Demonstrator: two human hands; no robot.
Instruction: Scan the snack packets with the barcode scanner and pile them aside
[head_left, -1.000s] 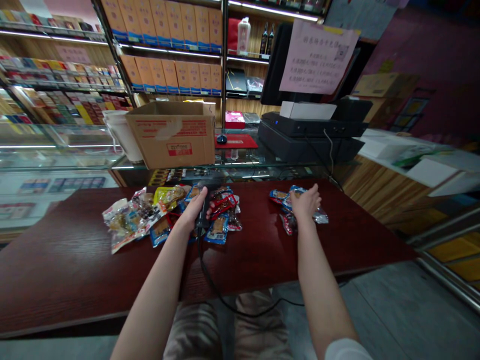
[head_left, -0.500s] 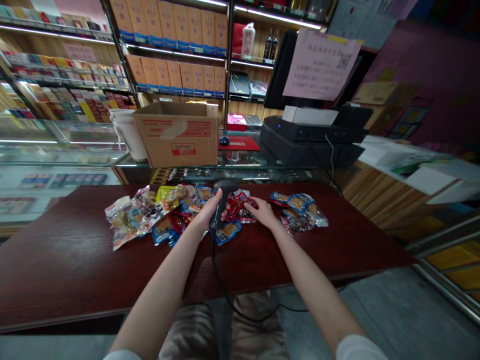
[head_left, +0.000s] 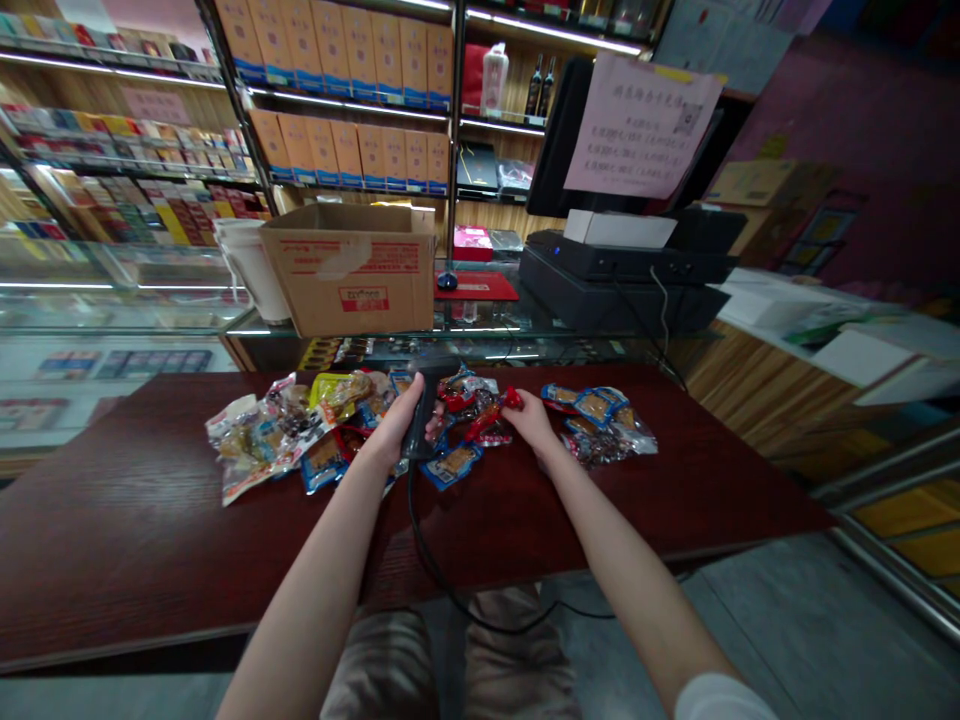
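Note:
My left hand [head_left: 396,430] is wrapped round the handle of a black barcode scanner [head_left: 424,405], whose cable [head_left: 450,590] runs down off the table edge. My right hand [head_left: 531,420] pinches a red snack packet [head_left: 491,415] and holds it just in front of the scanner's head. A large pile of snack packets [head_left: 292,430] lies on the dark red table [head_left: 150,530] to the left of the scanner. A smaller pile of packets [head_left: 600,420] lies to the right of my right hand.
Behind the table stands a glass counter [head_left: 487,335] with a cardboard box [head_left: 352,265], a white cup [head_left: 251,265], a red mouse pad [head_left: 476,287] and a black register [head_left: 622,275] with a paper notice [head_left: 641,125]. Shelves of goods [head_left: 345,90] line the back.
My right hand left the small right-hand pile, reached to the middle packets, and now holds a red packet lifted up by the scanner. My left hand kept hold of the scanner.

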